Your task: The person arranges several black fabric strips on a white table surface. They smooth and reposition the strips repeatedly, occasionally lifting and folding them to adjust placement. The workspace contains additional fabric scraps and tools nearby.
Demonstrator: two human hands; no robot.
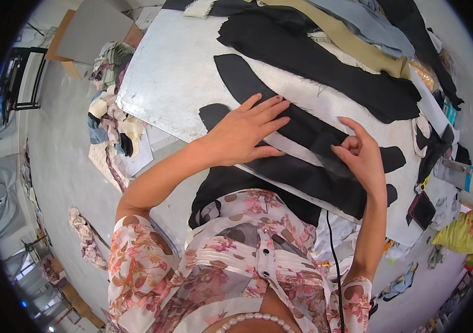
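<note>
- Black fabric strips [303, 133] are laid slantwise across a pale grey cutting table [175, 72], with the longest curved strip running from the upper left down toward the right edge of the board.
- A second black piece [308, 180] lies just below the first, parallel to it, with a narrow band of bare table seen between the two.
- The left hand [247, 130] is spread flat, fingers extended, pressed palm-down on the upper strip; nothing is gripped by it.
- The right hand [363, 155] is partly curled, thumb and fingertips pinched at the edge of the strip; whether only cloth or also a small tool is held there cannot be told, since the fingers cover that spot.
- The lower end of the second piece is hidden behind the right wrist and forearm, and its near edge hangs off the table toward the floral blouse [236, 261].
- A larger black panel [325, 61] lies farther up the table, partly covered by a tan strip [353, 41] and a grey-blue cloth [369, 22], both cut off at the top rim.
- A heap of mixed fabric scraps [112, 111] is seen on the floor to the left of the table; single pieces are too bunched to be told apart.
- Small items at the right rim, among them a blue-and-grey object [464, 175] and a yellow patterned cushion [466, 230], are distorted by the lens and hard to make out.
- A thin black cable [333, 250] is seen hanging down beside the right forearm.
</note>
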